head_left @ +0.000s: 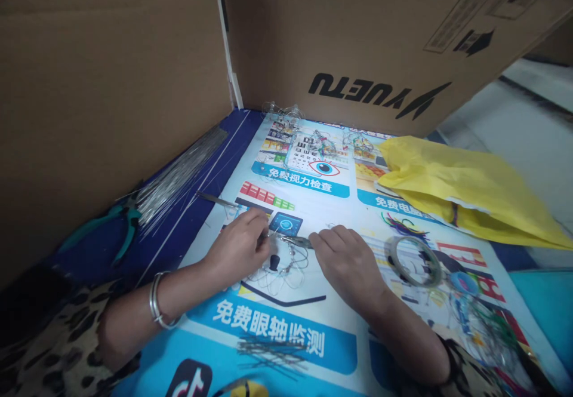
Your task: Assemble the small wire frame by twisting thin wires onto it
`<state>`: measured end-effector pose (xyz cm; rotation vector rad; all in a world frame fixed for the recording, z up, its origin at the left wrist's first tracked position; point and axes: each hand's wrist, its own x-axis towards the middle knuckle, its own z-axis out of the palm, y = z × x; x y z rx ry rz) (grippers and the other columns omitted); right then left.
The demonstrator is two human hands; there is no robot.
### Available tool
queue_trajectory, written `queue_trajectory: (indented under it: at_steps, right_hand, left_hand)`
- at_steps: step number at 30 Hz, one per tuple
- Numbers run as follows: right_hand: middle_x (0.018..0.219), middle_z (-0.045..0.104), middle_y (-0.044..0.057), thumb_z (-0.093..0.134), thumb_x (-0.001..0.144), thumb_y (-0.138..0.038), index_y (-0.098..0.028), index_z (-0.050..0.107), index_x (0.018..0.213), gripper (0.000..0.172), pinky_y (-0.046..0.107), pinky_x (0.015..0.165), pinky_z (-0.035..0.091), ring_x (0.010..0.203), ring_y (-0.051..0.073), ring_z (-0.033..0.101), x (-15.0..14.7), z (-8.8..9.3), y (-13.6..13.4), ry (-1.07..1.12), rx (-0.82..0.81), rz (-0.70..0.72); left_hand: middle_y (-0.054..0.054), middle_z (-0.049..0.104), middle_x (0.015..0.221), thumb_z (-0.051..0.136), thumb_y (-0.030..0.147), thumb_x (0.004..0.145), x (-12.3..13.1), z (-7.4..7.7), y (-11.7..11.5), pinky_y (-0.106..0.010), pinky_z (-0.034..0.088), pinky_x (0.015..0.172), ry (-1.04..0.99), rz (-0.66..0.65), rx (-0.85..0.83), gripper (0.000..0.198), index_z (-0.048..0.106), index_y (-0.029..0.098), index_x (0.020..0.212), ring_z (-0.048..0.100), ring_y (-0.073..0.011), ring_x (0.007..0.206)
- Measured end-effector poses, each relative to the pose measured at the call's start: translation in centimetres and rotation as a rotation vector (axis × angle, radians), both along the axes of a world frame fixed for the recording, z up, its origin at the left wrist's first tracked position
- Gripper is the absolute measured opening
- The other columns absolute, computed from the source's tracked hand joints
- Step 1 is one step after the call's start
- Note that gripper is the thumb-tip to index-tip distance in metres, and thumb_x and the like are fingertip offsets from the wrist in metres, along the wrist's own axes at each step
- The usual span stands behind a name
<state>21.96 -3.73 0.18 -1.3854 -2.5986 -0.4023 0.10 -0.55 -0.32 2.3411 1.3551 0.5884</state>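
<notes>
My left hand is closed, its fingertips pinching the edge of a piece of bent, looped thin wire. In my right hand, the closed fingers grip a slim metal tool that looks like tweezers. The tool points left and its tip meets the wire near my left fingertips. Just beyond my left hand shows a second slim metal tool; whether that hand touches it I cannot tell. The wire loops hang over the printed sheet, between my two hands.
Left lie a bundle of straight wires and teal-handled pliers. Several wire pieces sit at the back. Right are a yellow bag, a tape roll and tangled wires. Short wires lie in front. Cardboard walls the back.
</notes>
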Motion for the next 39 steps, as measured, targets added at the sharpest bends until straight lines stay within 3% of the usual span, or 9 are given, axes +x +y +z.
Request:
queue_trajectory:
  at_steps: [11, 17, 27, 33, 39]
  right_hand:
    - [0.076, 0.060, 0.004, 0.046, 0.085, -0.012, -0.015, 0.064, 0.089, 0.019, 0.030, 0.070, 0.035, 0.076, 0.018, 0.048, 0.1, -0.6, 0.4, 0.155, -0.057, 0.007]
    - [0.075, 0.061, 0.005, 0.046, 0.083, -0.011, -0.015, 0.064, 0.090, 0.020, 0.030, 0.072, 0.037, 0.077, 0.018, 0.049, 0.3, -0.8, 0.5, 0.207, -0.056, 0.010]
    - [0.074, 0.060, 0.005, 0.045, 0.083, -0.010, -0.015, 0.064, 0.087, 0.020, 0.029, 0.071, 0.037, 0.077, 0.017, 0.049, 0.2, -0.7, 0.6, 0.198, -0.054, 0.001]
    - [0.074, 0.060, 0.004, 0.047, 0.083, -0.011, -0.016, 0.063, 0.087, 0.018, 0.030, 0.071, 0.037, 0.076, 0.018, 0.048, 0.2, -0.8, 0.6, 0.173, -0.046, 0.001]
    - [0.074, 0.059, 0.004, 0.047, 0.085, -0.013, -0.016, 0.063, 0.087, 0.017, 0.030, 0.069, 0.035, 0.075, 0.018, 0.047, 0.3, -0.9, 0.6, 0.160, -0.046, 0.009]
  left_hand:
    - [-0.006, 0.056, 0.093, 0.049, 0.019, 0.077, 0.1, 0.4, -0.1, -0.030, 0.046, 0.067, 0.194, 0.002, 0.010, 0.007, 0.052, 0.017, 0.083, 0.056, -0.0199, 0.084]
    - [-0.007, 0.055, 0.102, 0.050, 0.022, 0.080, -0.2, 0.7, 0.4, -0.033, 0.047, 0.076, 0.122, -0.030, 0.068, 0.018, 0.056, 0.016, 0.095, 0.055, -0.0212, 0.093]
    - [-0.004, 0.057, 0.094, 0.049, 0.016, 0.081, -0.8, 0.6, 1.4, -0.030, 0.046, 0.075, -0.038, 0.004, 0.012, 0.014, 0.059, 0.017, 0.090, 0.055, -0.0180, 0.088]
    - [-0.003, 0.060, 0.089, 0.049, 0.016, 0.085, -0.3, 0.8, 2.1, -0.027, 0.045, 0.076, -0.142, -0.198, -0.007, 0.014, 0.061, 0.016, 0.091, 0.056, -0.0154, 0.086]
    - [-0.004, 0.063, 0.086, 0.047, 0.019, 0.088, 0.8, 1.1, 2.9, -0.028, 0.044, 0.076, -0.021, -0.379, 0.007, 0.017, 0.063, 0.017, 0.091, 0.057, -0.0162, 0.084]
